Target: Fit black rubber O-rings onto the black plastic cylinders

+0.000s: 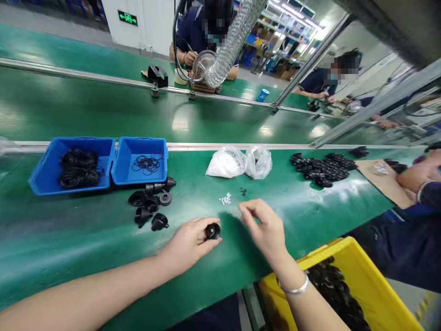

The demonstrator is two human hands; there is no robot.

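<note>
Black round part (212, 231) sat pinched in the fingertips of your left hand (189, 243), low over the green worktop (86, 230) near its front edge. Your right hand (265, 227) hovered just beside it, thumb and forefinger drawn together; whether they gripped anything, you could not tell.

Two blue bins (113, 161) stood side by side to your left: the outer one held bundled black rings (78, 166), the inner one a thin scatter of loose O-rings (147, 163). A cluster of black funnel-shaped parts (149, 207) lay in front of them. Two plastic bags (239, 163) rested near the far rail, one full of white pieces, with small white bits (225, 199) between them and your hands. A yellow crate (361, 271) of black parts sat below the front edge at your right. Bare worktop lay open around both hands.
</note>
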